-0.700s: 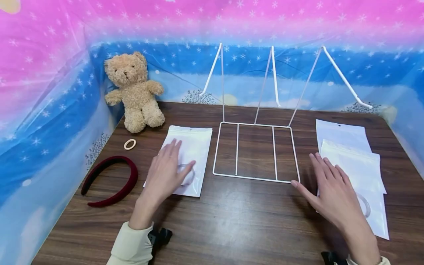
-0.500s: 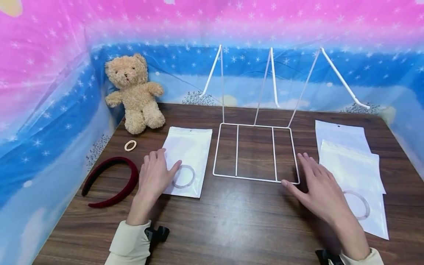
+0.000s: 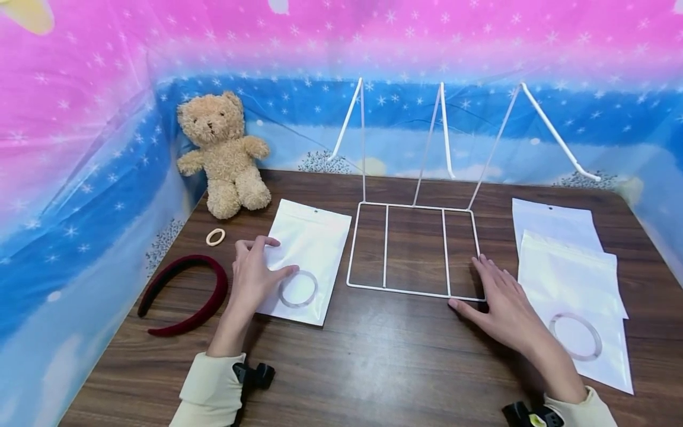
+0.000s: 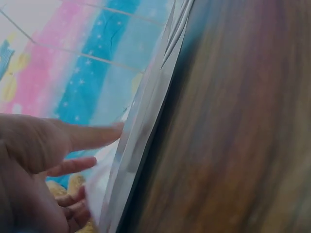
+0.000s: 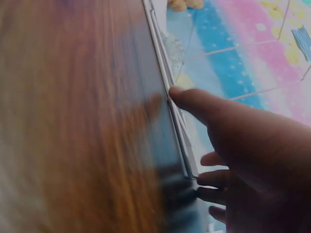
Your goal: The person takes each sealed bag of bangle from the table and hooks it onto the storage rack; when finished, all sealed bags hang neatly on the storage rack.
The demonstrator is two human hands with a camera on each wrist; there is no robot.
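In the head view, my left hand (image 3: 253, 276) touches a flat white zip bag (image 3: 315, 246) from above at its left side, thumb and index tips spread on its face. A pale clear ring (image 3: 281, 290) shows on that bag, beside the thumb. My right hand (image 3: 509, 317) is at the front right corner of a white wire rack (image 3: 397, 290). Its thumb lies at the front rail and its index fingertip near the right rail. From the right wrist view, the thumb (image 5: 180, 94) meets the rail with the other fingers spread below.
Left of the bag lie a dark red headband (image 3: 208, 305) and a small wooden ring (image 3: 216, 237). A teddy bear (image 3: 229, 163) sits behind them. More overlapping white bags (image 3: 573, 284), one showing a pale ring (image 3: 597, 341), lie at the right. The rack's tall prongs (image 3: 555, 133) rise at the back.
My left hand has drawn back from over the bag to its left side, and the bag has turned slightly clockwise. My right hand has moved left from the bags to the rack's corner.
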